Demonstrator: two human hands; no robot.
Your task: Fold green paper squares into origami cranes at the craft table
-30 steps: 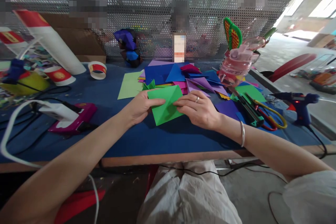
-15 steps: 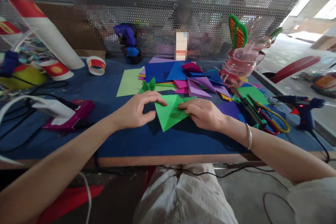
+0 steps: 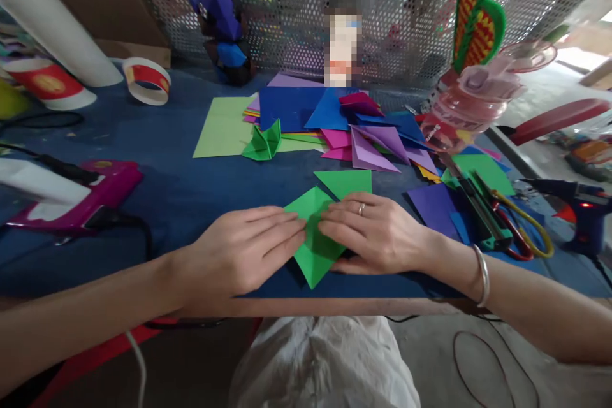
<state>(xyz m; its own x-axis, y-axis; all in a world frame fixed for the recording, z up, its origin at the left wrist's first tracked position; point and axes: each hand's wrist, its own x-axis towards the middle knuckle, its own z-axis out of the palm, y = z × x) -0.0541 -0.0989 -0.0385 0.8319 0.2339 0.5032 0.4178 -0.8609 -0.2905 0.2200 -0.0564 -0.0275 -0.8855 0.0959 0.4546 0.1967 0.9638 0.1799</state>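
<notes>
A folded green paper (image 3: 313,239) lies between my hands near the table's front edge, one corner pointing towards me. My left hand (image 3: 251,245) rests with straight, flat fingers on its left side; that thumb is hidden. My right hand (image 3: 375,233), wearing a ring, has bent fingers over the paper's right side, with the thumb low by its edge. Just behind the right fingers shows a green paper triangle (image 3: 351,183). Further back stands a small folded green piece (image 3: 264,141).
Behind are a light green sheet (image 3: 217,131) and loose coloured papers (image 3: 287,108). To the right are a pink bottle (image 3: 466,108), a green cutter (image 3: 480,213), scissors (image 3: 530,229) and a glue gun (image 3: 586,204). A magenta power strip (image 3: 95,201) lies left, paper cups (image 3: 52,83) behind it.
My left hand has come down from beside the paper and now lies flat on it. The paper is nearer to me, and a separate green triangle shows behind it. The view has shifted.
</notes>
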